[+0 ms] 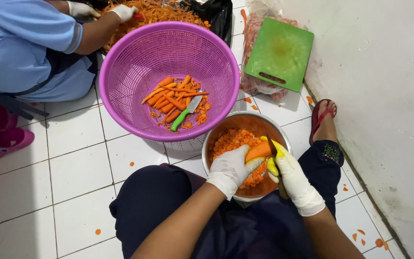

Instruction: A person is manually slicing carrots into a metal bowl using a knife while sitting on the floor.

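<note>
My left hand (231,169), in a white glove, grips a peeled carrot (258,150) over a metal bowl (226,125) full of orange carrot slices (234,140). My right hand (294,180), also gloved with yellowed fingertips, holds a knife (275,158) whose blade rests against the carrot's end. The bowl stands on the floor between my knees.
A purple plastic basket (135,62) holds several carrots and a green-handled knife (186,112). A green cutting board (279,53) lies on a bag of carrots by the wall. Another person in blue (29,43) works a heap of carrot peelings (161,12) at top left. White floor tiles (77,168) lie to the left.
</note>
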